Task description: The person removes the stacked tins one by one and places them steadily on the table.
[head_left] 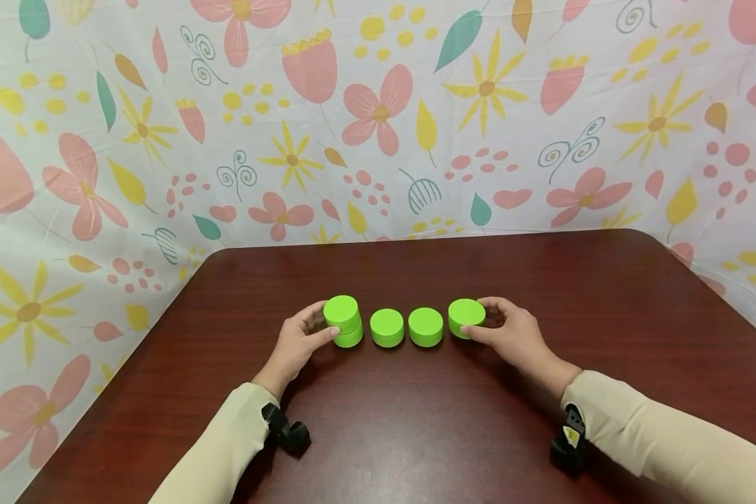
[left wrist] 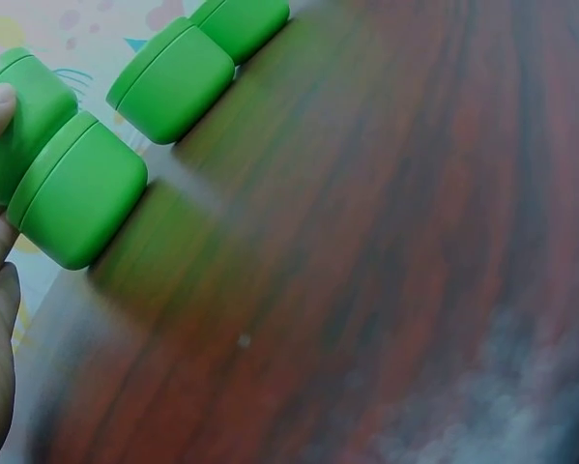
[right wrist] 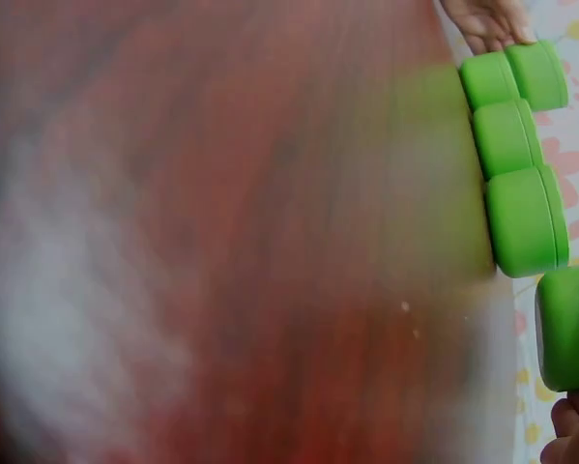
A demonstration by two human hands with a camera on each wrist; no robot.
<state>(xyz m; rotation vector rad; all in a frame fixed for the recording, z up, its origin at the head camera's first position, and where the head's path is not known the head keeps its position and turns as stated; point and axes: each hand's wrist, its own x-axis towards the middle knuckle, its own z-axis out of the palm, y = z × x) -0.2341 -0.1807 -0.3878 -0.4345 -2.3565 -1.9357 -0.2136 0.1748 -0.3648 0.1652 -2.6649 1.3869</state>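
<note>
- Sleeves [head_left: 227, 448] closest to me, cream coloured, with a black wrist camera [head_left: 288, 434] strapped on each arm.
- Next I see the left hand [head_left: 296, 343], fingers curled round a stack of two green pucks [head_left: 344, 320] at the left end of the row, top one sitting a bit off-centre.
- My right hand [head_left: 510, 332] pinches the rightmost green puck [head_left: 466, 317], lifted slightly and tilted.
- Between them, two single pucks [head_left: 406, 327] lie flat on the dark wooden table [head_left: 416, 420].
- Floral cloth [head_left: 378, 119] hangs at the far side.
</note>
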